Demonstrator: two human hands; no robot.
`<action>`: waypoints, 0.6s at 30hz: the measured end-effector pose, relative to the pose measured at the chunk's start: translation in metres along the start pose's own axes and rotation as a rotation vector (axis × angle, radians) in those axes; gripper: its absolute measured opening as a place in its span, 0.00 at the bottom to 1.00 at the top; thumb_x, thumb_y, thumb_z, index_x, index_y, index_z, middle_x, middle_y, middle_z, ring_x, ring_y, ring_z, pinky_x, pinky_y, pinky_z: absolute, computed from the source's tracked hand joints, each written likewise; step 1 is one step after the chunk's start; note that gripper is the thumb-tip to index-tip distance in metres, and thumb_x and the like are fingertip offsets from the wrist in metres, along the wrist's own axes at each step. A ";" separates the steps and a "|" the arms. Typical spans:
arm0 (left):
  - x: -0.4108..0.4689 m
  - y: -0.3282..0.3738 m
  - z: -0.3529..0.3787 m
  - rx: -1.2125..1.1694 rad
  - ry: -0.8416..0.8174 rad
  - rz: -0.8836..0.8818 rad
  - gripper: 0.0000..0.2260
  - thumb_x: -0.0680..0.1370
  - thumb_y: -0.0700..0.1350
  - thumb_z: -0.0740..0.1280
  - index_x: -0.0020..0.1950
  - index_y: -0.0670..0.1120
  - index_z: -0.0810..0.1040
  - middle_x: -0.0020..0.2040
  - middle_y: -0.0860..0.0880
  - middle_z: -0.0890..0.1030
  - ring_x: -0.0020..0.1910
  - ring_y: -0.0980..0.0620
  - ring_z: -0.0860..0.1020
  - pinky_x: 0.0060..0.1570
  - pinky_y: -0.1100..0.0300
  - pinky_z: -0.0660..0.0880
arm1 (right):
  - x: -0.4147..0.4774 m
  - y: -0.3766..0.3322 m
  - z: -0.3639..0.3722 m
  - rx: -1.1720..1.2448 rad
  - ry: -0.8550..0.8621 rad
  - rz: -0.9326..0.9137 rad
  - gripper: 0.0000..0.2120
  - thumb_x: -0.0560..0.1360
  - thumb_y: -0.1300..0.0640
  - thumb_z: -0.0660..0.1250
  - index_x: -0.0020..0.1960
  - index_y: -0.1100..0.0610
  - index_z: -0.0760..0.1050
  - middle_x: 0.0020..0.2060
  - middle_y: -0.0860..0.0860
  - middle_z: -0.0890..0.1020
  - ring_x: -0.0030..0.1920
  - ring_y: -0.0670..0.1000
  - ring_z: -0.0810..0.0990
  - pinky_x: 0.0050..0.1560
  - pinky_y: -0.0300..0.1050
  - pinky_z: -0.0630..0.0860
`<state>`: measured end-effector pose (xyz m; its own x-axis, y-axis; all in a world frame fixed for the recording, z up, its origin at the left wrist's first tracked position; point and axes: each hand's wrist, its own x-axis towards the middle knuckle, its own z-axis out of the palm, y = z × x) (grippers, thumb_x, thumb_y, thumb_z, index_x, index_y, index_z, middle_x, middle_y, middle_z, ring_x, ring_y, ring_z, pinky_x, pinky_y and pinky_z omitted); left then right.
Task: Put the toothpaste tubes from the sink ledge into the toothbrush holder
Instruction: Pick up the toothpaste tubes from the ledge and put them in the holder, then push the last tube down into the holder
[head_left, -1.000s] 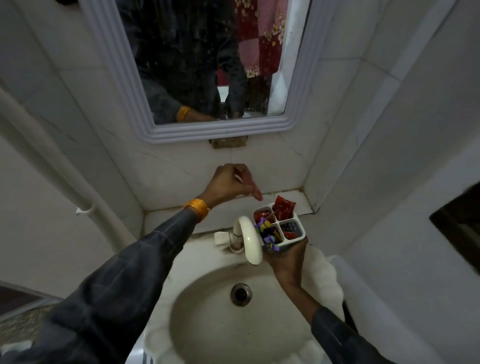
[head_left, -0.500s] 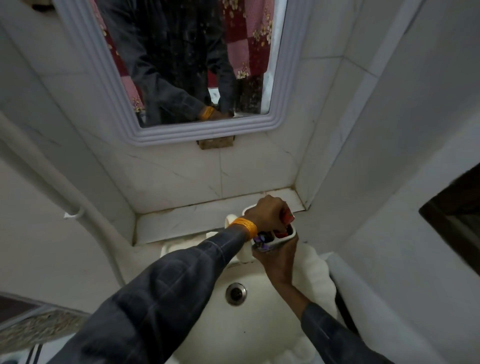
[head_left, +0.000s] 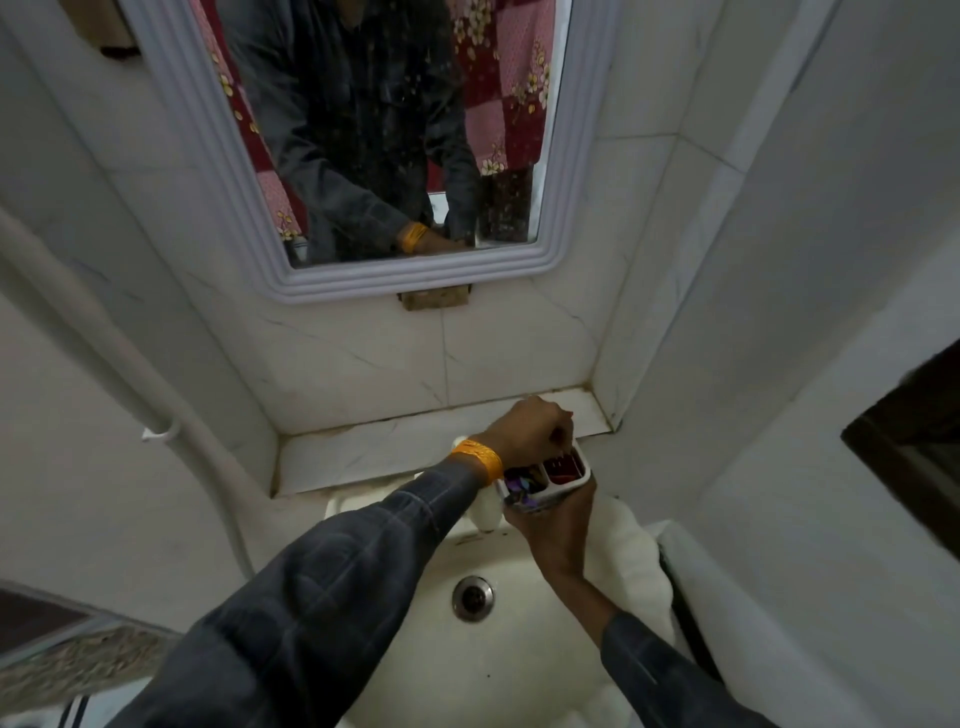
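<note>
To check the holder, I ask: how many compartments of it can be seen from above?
2. One compartment holds purple items; the other holds red ones, on its right. The left hand covers the toothbrush holder's far side, so more may be hidden.

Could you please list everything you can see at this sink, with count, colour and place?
toothbrush holder: one, white, divided into compartments, held above the basin's back edge
holder contents: red items in the right compartment, purple ones in the left; count unclear
sink ledge: one, white marble, under the tiled wall, bare where visible
basin: one, cream, with a metal drain
tap: one, white, mostly hidden by the arm
mirror: one, pale grey frame, on the wall
pipe: one, white, left wall
bangle: one, orange, left wrist
left hand: curled over the holder's top
right hand: gripping the holder from below
</note>
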<state>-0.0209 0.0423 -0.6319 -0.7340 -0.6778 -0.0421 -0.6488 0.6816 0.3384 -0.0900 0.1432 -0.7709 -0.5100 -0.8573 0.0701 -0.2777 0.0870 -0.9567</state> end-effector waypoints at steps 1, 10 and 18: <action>-0.001 -0.004 -0.003 -0.018 0.035 -0.022 0.06 0.77 0.42 0.68 0.49 0.43 0.85 0.51 0.45 0.86 0.51 0.44 0.83 0.52 0.55 0.78 | -0.001 0.000 0.000 0.021 0.005 0.011 0.50 0.59 0.61 0.89 0.75 0.59 0.69 0.70 0.53 0.80 0.70 0.49 0.81 0.73 0.49 0.80; -0.020 -0.072 -0.029 0.014 0.468 -0.263 0.18 0.80 0.53 0.65 0.66 0.46 0.76 0.62 0.45 0.80 0.59 0.45 0.79 0.57 0.52 0.77 | 0.030 -0.023 -0.014 0.118 0.092 0.080 0.52 0.52 0.51 0.89 0.72 0.55 0.71 0.63 0.47 0.82 0.63 0.48 0.82 0.54 0.18 0.73; -0.007 -0.088 -0.017 0.274 0.428 -0.203 0.26 0.81 0.55 0.61 0.76 0.44 0.68 0.75 0.40 0.69 0.74 0.40 0.68 0.73 0.45 0.66 | 0.113 -0.059 -0.033 0.041 0.200 0.049 0.53 0.57 0.61 0.90 0.76 0.60 0.68 0.71 0.59 0.80 0.70 0.59 0.81 0.70 0.52 0.79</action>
<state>0.0446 -0.0175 -0.6457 -0.4785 -0.8160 0.3243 -0.8396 0.5333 0.1033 -0.1579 0.0577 -0.6969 -0.6744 -0.7347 0.0741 -0.2174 0.1017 -0.9708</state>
